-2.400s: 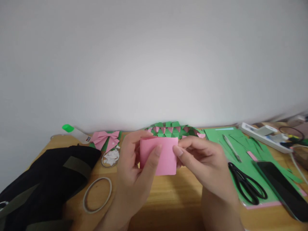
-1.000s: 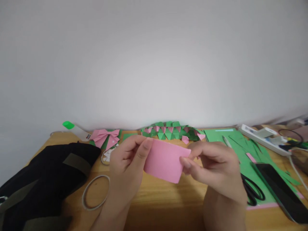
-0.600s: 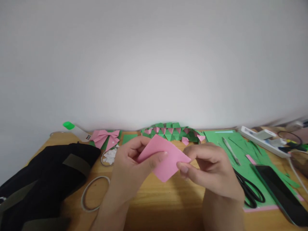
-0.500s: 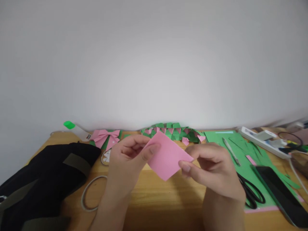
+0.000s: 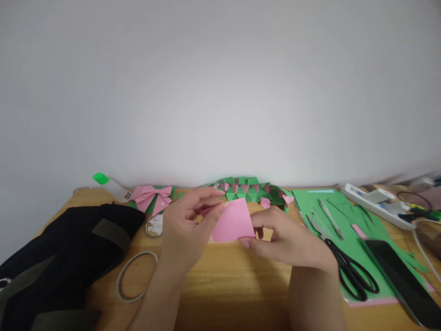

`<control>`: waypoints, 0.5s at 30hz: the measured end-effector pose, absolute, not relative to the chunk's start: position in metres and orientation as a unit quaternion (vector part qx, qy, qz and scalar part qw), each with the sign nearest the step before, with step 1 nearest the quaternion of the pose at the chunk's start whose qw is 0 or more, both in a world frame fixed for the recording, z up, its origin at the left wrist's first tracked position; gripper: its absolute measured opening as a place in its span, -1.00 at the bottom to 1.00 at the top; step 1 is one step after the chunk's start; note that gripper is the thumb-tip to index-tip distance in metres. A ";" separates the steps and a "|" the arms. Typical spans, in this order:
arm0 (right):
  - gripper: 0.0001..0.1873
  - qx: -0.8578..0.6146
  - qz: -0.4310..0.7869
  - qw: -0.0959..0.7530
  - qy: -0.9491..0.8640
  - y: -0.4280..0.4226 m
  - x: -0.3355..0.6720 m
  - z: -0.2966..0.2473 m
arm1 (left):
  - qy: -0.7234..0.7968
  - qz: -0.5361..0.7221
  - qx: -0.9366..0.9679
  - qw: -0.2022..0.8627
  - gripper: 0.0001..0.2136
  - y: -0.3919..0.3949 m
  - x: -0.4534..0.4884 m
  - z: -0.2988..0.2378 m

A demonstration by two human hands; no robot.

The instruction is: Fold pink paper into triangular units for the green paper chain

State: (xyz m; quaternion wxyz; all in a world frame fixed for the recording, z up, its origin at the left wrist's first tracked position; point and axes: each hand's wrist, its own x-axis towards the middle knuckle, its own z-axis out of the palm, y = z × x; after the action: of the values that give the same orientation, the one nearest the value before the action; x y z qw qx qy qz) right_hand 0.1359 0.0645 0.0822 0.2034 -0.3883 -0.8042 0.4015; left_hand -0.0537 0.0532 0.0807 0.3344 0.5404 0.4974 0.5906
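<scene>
A plain pink paper [image 5: 234, 222] is held tilted above the table [image 5: 234, 294].

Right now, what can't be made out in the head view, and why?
In the head view:
Back of the pink paper: faces away from the camera.
Left end of the folded paper chain: partly hidden by the left hand.
Black cloth: cut off by the left edge.
Label on the green-capped tube: too small to read.

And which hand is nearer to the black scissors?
Right. The right hand is close by on the scissors' left; the left hand is farther left, past the pink paper.
</scene>
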 end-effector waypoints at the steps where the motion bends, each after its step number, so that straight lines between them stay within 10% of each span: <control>1: -0.81 -0.395 0.412 0.214 -0.793 0.066 0.135 0.081 | 0.495 0.572 0.562 0.333 -0.84 0.055 -0.054 0.079; 7: -0.86 -0.437 0.415 0.414 -0.682 0.072 0.126 0.074 | 0.475 0.491 0.655 0.322 -0.88 0.067 -0.054 0.068; 15: -0.87 -0.437 0.247 0.387 -0.773 0.078 0.128 0.074 | 0.465 0.439 0.736 0.221 -0.87 0.072 -0.052 0.067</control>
State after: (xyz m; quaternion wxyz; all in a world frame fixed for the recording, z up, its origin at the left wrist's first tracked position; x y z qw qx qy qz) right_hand 0.1279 0.0776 0.0742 0.3870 -0.4372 -0.7732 0.2474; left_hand -0.0518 0.0722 0.0672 0.2208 0.7361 0.4651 0.4394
